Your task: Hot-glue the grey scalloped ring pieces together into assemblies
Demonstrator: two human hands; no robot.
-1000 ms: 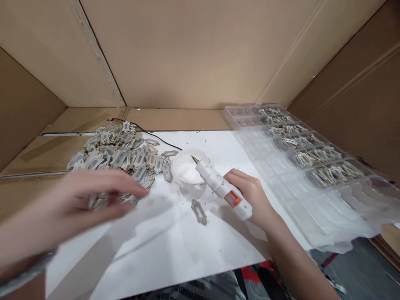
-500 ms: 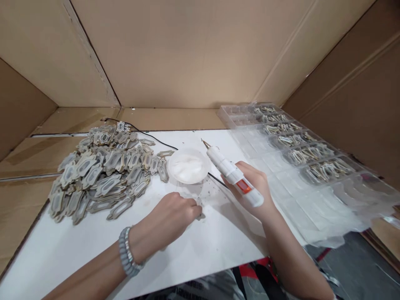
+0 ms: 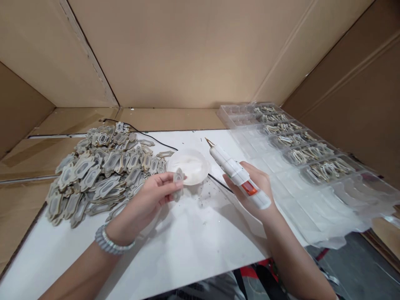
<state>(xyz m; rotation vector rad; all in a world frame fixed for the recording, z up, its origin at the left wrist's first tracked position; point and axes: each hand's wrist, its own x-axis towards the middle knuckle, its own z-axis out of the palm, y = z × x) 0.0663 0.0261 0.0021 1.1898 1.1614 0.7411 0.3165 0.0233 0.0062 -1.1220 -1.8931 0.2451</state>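
My left hand (image 3: 156,191) pinches a small grey openwork frame piece (image 3: 178,183) upright between thumb and fingers, in front of the near left side of a round white bowl (image 3: 200,160). My right hand (image 3: 258,185) is wrapped round a white hand tool (image 3: 233,166) with a pointed brass tip and an orange-red patch on its barrel. That tip points up and left, to the right of the bowl and apart from the piece. White material lies inside the bowl.
A large heap of similar grey frame pieces (image 3: 103,171) covers the table's left side. To the right, a clear compartment box (image 3: 275,166) holds many slim metal parts. A black cord (image 3: 153,138) runs behind the bowl towards my right hand. Cardboard walls (image 3: 187,54) surround the white table (image 3: 200,246).
My left hand has lifted from the tabletop and moved up and left, turning to show the frame piece. The white tool has shifted slightly right, still in my right hand.
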